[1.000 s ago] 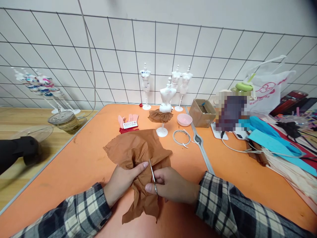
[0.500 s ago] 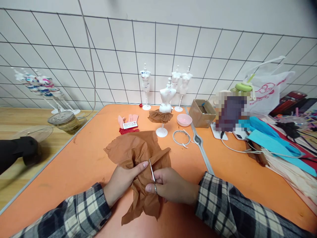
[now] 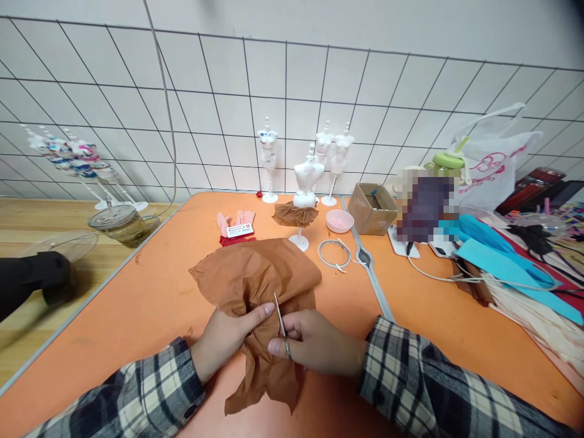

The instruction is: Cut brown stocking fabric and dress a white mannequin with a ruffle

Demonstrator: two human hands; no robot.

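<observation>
A crumpled sheet of brown crepe paper spreads over the orange table in front of me. My left hand grips its middle, thumb on top and the other fingers hidden under the folds. In my right hand is a pair of small metal scissors, thumb through one handle loop. Their blade points away from me and lies against the paper close to my left thumb. Whether the blades are parted I cannot tell. Just beyond the paper stands a white mini dress form wearing a ruffled brown skirt.
Behind the paper sit a pink bowl, a wire coil, a cardboard box and pink and red paper pieces with a label. Several more dress forms line the tiled wall. Blue paper and cables crowd the right.
The paper's far right part has shifted and unfolded into a broader, rounded flap, now covering some of the dress form's base. Both hands and the scissors have barely moved.
</observation>
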